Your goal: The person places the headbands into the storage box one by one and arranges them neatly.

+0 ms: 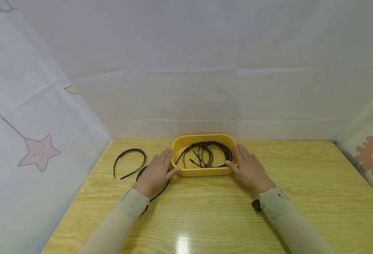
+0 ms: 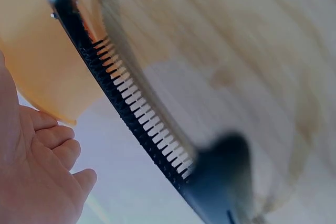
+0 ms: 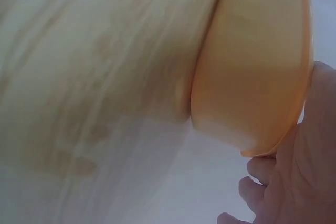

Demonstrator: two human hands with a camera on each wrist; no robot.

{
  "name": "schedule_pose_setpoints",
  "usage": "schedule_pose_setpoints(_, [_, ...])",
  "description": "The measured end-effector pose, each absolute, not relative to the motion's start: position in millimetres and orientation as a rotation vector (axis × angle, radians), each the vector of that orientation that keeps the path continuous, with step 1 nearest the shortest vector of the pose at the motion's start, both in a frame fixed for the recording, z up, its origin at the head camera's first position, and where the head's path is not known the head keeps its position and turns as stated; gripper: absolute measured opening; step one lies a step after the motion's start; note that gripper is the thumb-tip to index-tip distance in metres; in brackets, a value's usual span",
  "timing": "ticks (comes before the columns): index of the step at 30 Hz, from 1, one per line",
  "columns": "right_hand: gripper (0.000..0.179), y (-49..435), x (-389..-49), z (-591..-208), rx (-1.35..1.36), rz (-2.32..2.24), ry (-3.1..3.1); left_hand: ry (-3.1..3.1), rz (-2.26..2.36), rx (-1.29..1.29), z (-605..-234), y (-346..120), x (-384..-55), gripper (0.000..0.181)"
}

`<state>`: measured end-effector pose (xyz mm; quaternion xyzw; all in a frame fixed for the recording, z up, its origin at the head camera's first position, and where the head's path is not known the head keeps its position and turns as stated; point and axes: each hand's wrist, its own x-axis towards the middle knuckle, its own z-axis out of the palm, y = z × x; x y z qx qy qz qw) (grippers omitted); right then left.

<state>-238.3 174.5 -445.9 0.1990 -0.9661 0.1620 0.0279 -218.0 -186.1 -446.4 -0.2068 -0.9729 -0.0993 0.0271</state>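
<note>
A yellow oblong bin [image 1: 205, 172] stands at the back of the table with several black toothed headbands [image 1: 210, 144] inside. Against its left end lie the straight fingers of my left hand [image 1: 154, 174], thumb near the front corner. My right hand [image 1: 250, 171] touches the opposite end, fingers extended along the outside and thumb over the rim. One headband [image 1: 159, 195] lies partly hidden beneath my left hand and wrist; its teeth show large in the left wrist view. Another headband [image 1: 132, 150] lies farther left. In the right wrist view, fingers meet the bin wall [image 3: 252, 77].
The wooden table [image 1: 199, 208] extends in front of the bin and to both sides. Behind it hangs a pale cloth [image 1: 186, 88], with printed cloth panels at left and right. A dark strap piece [image 1: 256, 205] shows at my right wrist.
</note>
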Motion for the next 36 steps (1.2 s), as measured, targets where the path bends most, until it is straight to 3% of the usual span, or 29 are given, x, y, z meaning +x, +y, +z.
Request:
schedule_pose_setpoints(7, [0.082, 174.9, -237.6, -447.5, 0.591, 0.503, -2.989, -3.019, -0.393, -0.591, -437.6, -188.3, -216.5, 0.085])
schedule_pose_setpoints(18, [0.081, 172.9, -236.5, -448.3, 0.586, 0.575, -2.985, -2.955, -0.663, -0.337, -411.7, -220.6, -207.4, 0.068])
schedule_pose_setpoints(24, [0.082, 173.8, -237.2, -449.2, 0.594, 0.609, -2.970, -3.005, -0.859, -0.151, -408.5, -236.3, -196.3, 0.069])
schedule_pose_setpoints(36, [0.082, 173.0, -236.5, -449.0, 0.586, 0.649, -2.971, -3.180, -0.854, 0.102, -409.1, -254.7, -185.1, 0.054])
